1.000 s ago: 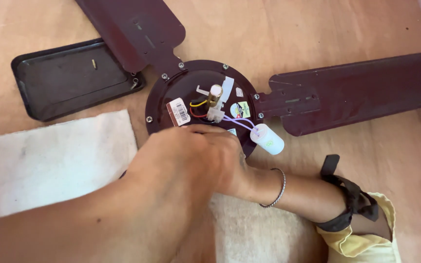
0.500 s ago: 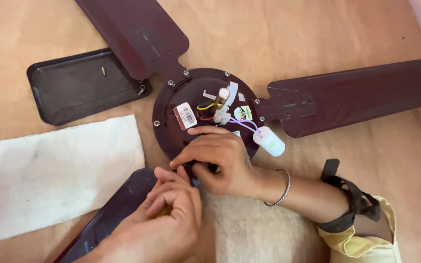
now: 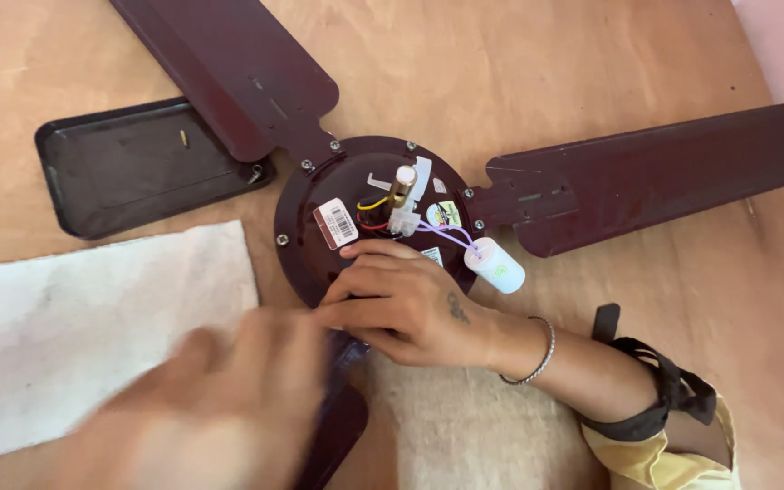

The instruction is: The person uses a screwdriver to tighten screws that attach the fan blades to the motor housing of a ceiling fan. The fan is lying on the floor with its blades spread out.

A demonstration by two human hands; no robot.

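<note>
A dark maroon ceiling fan lies on a wooden surface with its round motor hub (image 3: pixel 315 195) facing up, showing wires and a white cylindrical capacitor (image 3: pixel 496 266). My right hand (image 3: pixel 410 304), with a bracelet at the wrist, rests on the hub's lower edge, its fingers closed around the root of the lower fan blade (image 3: pixel 338 426). My left hand (image 3: pixel 229 399) is blurred with motion just left of it, over that same blade. Its fingers are too smeared to read.
Two more blades stay fixed to the hub, one pointing up-left (image 3: pixel 229 73) and one pointing right (image 3: pixel 664 172). A black tray (image 3: pixel 129 163) holding a small screw (image 3: pixel 182 138) lies at the left. A white cloth (image 3: pixel 74 318) sits below it, and a beige mat (image 3: pixel 465 426) lies under my forearm.
My left hand has slid left and down, away from the pinch it shared with the right hand at the blade root. The right hand stays on the hub's edge.
</note>
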